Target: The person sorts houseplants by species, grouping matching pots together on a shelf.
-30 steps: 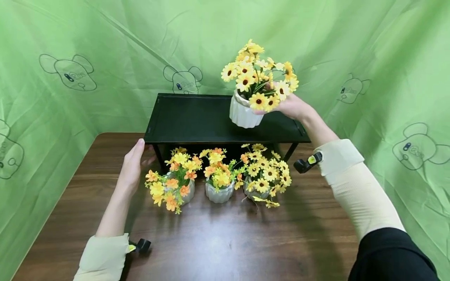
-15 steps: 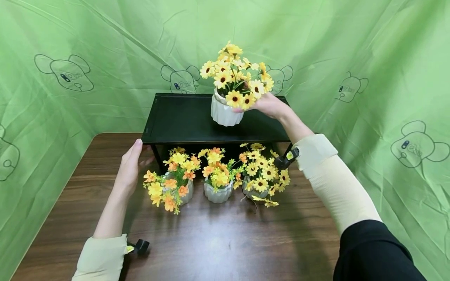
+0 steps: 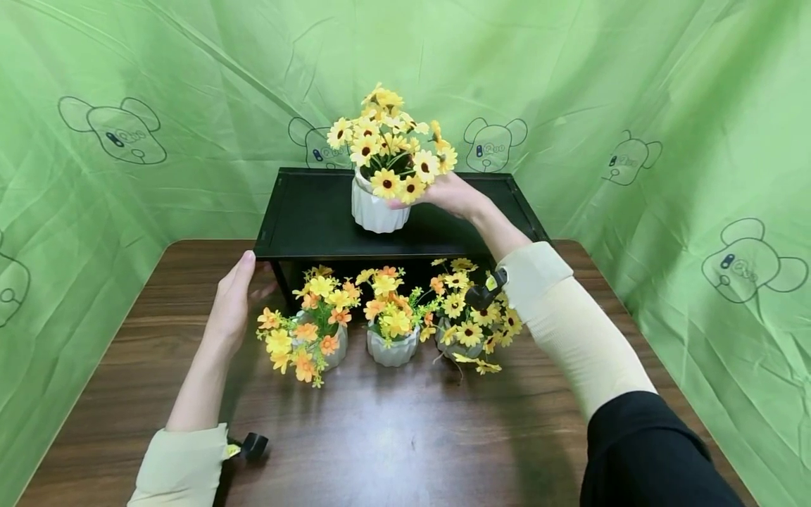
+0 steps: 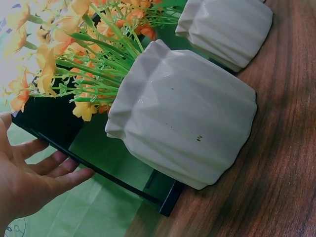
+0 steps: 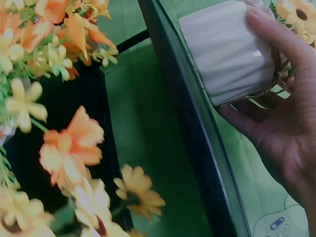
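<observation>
My right hand (image 3: 443, 193) grips the rim of a white fluted flower pot (image 3: 379, 211) with yellow dark-centred daisies (image 3: 386, 151). The pot is upright, close over the top of a black shelf (image 3: 304, 211); in the right wrist view my thumb (image 5: 276, 29) lies along its side. My left hand (image 3: 233, 299) is at the shelf's front left corner, thumb at the top edge. In the left wrist view its loosely extended fingers (image 4: 64, 170) touch the shelf's side frame.
Before the shelf, three potted plants stand in a row on the wooden table (image 3: 355, 436): an orange-yellow one (image 3: 310, 324), a middle one (image 3: 393, 338) and yellow daisies (image 3: 469, 317). Right forearm passes above the daisies. A green curtain (image 3: 538, 63) surrounds the table.
My right hand has carried the daisy pot leftward over the shelf and slightly lower. My left hand has stayed at the shelf's corner.
</observation>
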Tool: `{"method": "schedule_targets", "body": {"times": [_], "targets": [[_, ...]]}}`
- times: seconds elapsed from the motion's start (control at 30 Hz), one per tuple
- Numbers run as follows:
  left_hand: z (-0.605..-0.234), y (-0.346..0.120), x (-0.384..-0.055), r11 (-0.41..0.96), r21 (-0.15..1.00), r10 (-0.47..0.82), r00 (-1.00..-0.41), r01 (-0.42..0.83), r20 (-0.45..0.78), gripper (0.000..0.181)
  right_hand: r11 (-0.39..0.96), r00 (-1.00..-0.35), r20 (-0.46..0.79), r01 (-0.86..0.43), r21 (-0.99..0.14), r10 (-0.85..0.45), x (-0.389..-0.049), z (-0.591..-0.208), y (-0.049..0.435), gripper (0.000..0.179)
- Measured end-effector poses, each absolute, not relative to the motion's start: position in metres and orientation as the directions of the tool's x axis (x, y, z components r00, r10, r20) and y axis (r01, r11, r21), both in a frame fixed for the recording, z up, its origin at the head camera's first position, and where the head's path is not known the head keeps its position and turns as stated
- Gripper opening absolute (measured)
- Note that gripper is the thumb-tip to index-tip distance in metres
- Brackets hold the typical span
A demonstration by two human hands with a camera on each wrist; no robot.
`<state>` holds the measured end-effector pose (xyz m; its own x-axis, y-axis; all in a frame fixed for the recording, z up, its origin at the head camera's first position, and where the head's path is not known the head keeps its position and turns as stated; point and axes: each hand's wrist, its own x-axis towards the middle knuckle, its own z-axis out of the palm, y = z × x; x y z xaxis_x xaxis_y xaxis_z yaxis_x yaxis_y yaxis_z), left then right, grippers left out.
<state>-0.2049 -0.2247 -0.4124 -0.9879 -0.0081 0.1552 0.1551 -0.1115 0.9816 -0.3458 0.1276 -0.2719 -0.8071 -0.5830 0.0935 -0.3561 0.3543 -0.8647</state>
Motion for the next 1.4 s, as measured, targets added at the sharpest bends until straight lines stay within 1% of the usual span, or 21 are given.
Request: {"method": "schedule_targets", "body": {"times": [0.03,0.07,0.13,0.27,0.33,0.43,0.67,0.87,1.0,1.23,1.4], "targets": [[-0.412,-0.225,-0.205,-0.114,0.982,-0.009,-0.988,0.153,0.152,0.036,0.324,-0.801,0.103,-0.352,-0.878,-0.59,-0.345,-0.272,0.124,0.08],[-0.412,-0.224,-0.205,-0.111,0.983,-0.012,-0.989,0.149,0.149,0.035,0.316,-0.804,0.095,-0.336,-0.887,-0.587,-0.343,-0.272,0.122,0.079],[-0.411,-0.224,-0.205,-0.112,0.983,-0.016,-0.99,0.144,0.144,0.034,0.267,-0.797,0.105,-0.319,-0.909,-0.595,-0.343,-0.275,0.116,0.083],[-0.411,-0.223,-0.206,-0.107,0.984,-0.019,-0.989,0.145,0.144,0.034,0.26,-0.783,0.131,-0.353,-0.899,-0.608,-0.349,-0.283,0.107,0.084],[-0.411,-0.223,-0.206,-0.108,0.983,-0.013,-0.989,0.15,0.149,0.036,0.238,-0.767,0.166,-0.386,-0.891,-0.62,-0.351,-0.287,0.102,0.085],[-0.412,-0.224,-0.205,-0.105,0.982,-0.007,-0.988,0.155,0.155,0.037,0.225,-0.762,0.177,-0.391,-0.892,-0.622,-0.352,-0.29,0.097,0.086],[-0.412,-0.223,-0.207,-0.112,0.981,-0.007,-0.988,0.156,0.156,0.037,0.249,-0.781,0.138,-0.354,-0.901,-0.609,-0.346,-0.287,0.093,0.09],[-0.414,-0.224,-0.207,-0.107,0.981,-0.009,-0.987,0.16,0.16,0.037,0.259,-0.774,0.128,-0.356,-0.898,-0.62,-0.335,-0.279,0.088,0.092],[-0.413,-0.224,-0.206,-0.119,0.98,-0.003,-0.987,0.157,0.158,0.037,0.265,-0.773,0.129,-0.362,-0.893,-0.621,-0.336,-0.282,0.088,0.094],[-0.413,-0.224,-0.204,-0.141,0.978,-0.011,-0.988,0.157,0.157,0.036,0.235,-0.724,0.171,-0.424,-0.875,-0.668,-0.342,-0.292,0.087,0.084],[-0.413,-0.223,-0.206,-0.128,0.979,-0.004,-0.987,0.16,0.161,0.039,0.238,-0.716,0.175,-0.436,-0.868,-0.675,-0.34,-0.291,0.089,0.079]]}}
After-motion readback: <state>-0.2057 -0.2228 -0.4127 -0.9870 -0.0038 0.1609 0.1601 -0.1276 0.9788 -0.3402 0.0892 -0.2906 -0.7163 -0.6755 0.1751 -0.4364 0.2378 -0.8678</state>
